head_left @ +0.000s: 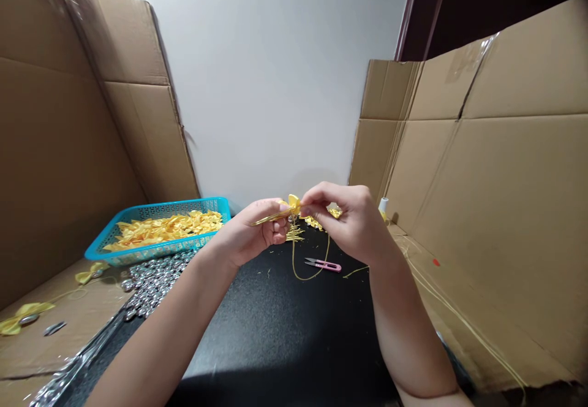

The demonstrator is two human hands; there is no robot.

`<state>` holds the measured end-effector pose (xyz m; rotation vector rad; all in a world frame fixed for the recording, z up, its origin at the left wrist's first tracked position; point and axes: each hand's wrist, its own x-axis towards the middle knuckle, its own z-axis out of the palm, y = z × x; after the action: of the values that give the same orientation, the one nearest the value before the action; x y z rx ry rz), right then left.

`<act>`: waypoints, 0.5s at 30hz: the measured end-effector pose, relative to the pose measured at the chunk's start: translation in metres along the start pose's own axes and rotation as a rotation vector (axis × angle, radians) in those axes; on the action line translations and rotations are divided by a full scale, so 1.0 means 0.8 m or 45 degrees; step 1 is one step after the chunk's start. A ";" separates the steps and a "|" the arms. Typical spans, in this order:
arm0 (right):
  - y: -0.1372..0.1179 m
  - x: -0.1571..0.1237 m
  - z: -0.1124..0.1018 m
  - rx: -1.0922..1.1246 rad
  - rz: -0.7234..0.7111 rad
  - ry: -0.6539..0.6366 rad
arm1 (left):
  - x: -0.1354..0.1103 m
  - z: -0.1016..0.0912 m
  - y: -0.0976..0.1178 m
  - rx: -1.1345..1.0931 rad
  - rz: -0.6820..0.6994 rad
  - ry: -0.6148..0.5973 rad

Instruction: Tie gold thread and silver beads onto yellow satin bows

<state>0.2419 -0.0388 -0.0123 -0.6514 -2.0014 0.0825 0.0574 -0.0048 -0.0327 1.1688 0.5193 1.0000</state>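
1. The yellow bow (294, 202) between the fingers looked like satin cloth — smooth, with a soft sheen
2. The yellow pieces (160, 229) in the basket (158, 209) had a similar satiny gloss; the basket itself looked plastic, smooth and perforated
3. The silver beads (156, 284) were mirror-bright and metallic-looking
4. The snips (324, 265) combined a plastic-looking handle with metal blades
5. The tabletop (271, 327) had a fine grain and dull gloss
6. The side panels (505, 168) were matt corrugated cardboard — shiny only at the clear tape (487, 42)
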 end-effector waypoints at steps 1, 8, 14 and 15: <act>0.000 0.000 0.000 0.001 -0.001 -0.003 | 0.000 0.000 0.000 -0.001 0.000 -0.005; 0.001 0.000 -0.002 0.027 -0.006 -0.017 | -0.001 0.002 0.000 -0.037 -0.002 0.026; 0.003 -0.001 -0.003 -0.017 -0.045 -0.028 | 0.001 -0.001 -0.003 -0.022 0.001 0.016; 0.003 -0.002 -0.003 -0.037 -0.054 -0.037 | 0.002 -0.002 -0.004 -0.021 -0.005 0.013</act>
<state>0.2456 -0.0376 -0.0129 -0.6288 -2.0468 0.0378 0.0581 -0.0028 -0.0356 1.1482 0.5202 1.0056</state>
